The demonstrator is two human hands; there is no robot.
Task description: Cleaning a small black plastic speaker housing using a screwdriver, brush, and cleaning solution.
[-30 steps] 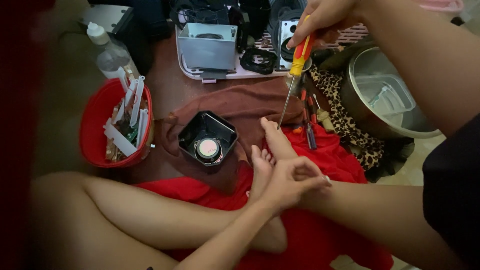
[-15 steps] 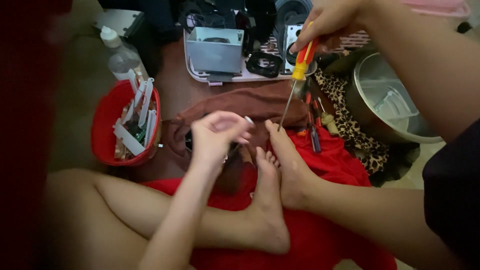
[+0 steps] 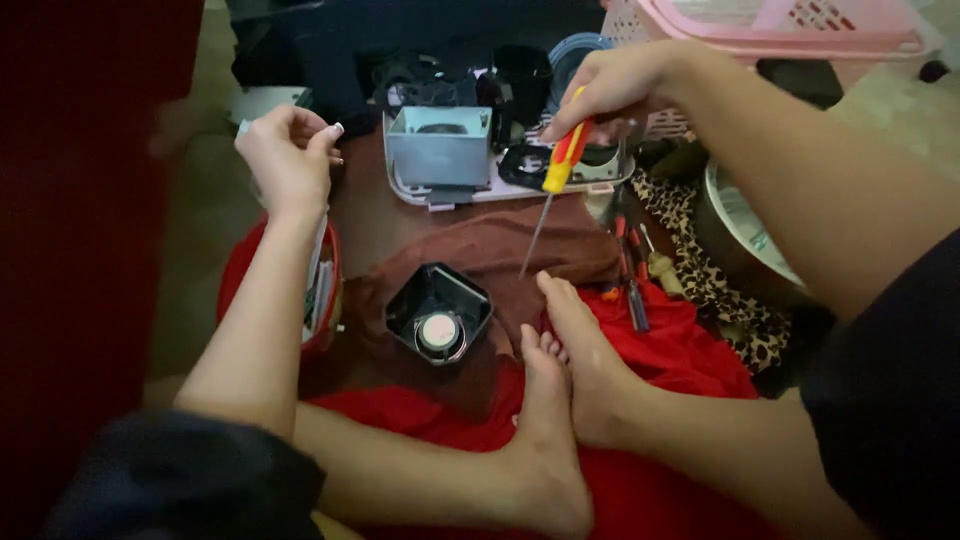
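The left hand (image 3: 290, 160) hangs above the round red plastic tub (image 3: 325, 300), fingers curled in; whether they pinch anything I cannot tell. Beside it on the brown cloth (image 3: 520, 245) lies a black squarish speaker housing (image 3: 438, 312), likely rigid and light, best gripped by its rim. The right hand (image 3: 620, 90) grips the slim steel screwdriver (image 3: 558, 175) by its ribbed yellow-and-red handle, tip pointing down over the cloth.

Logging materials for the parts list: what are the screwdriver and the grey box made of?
Screwdriver: the handle looks like glossy red and yellow plastic, and the thin shaft is likely steel. Grey box: probably sheet metal, with flat matte walls, sharp folded corners and an open top.
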